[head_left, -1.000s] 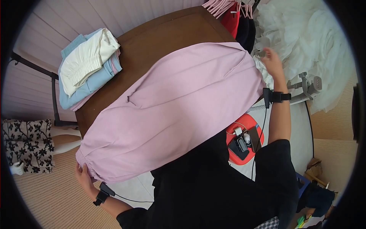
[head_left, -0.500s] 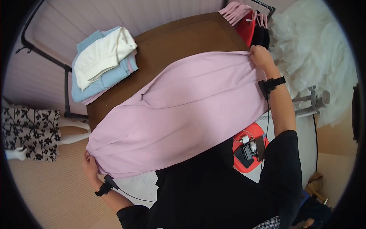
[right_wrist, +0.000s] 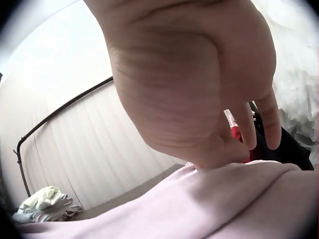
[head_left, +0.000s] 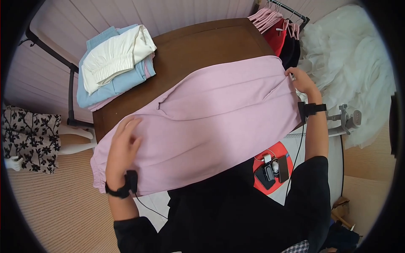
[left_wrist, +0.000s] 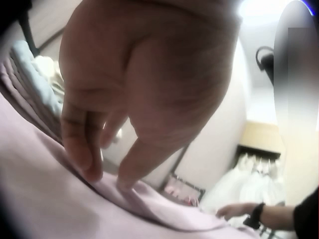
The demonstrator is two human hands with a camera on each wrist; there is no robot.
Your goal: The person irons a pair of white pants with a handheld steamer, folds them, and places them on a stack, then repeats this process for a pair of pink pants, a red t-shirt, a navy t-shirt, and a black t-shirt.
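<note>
Pale pink trousers (head_left: 211, 101) lie spread across the brown table (head_left: 202, 36), their gathered elastic waistband (head_left: 99, 175) hanging at the near left edge. My left hand (head_left: 123, 147) is over the waist end, fingers loosely extended and thumb apart. In the left wrist view, the left fingertips (left_wrist: 92, 172) come down right at the pink cloth. At the far right corner of the leg hem, my right hand (head_left: 303, 82) pinches the fabric between thumb and forefinger. Its other fingers (right_wrist: 271, 124) hang straight in the right wrist view.
A folded stack of blue, pink and white clothes (head_left: 116, 67) sits at the table's back left. Pink hangers (head_left: 268, 19) with red and dark garments hang behind on the right, beside a white tulle dress (head_left: 346, 63). Below, a red stool (head_left: 276, 147) holds small devices.
My left hand has let go of the waistband corner and moved up and right over the cloth. The right hand came in to the hem corner, gripped it, and shifted slightly down and right.
</note>
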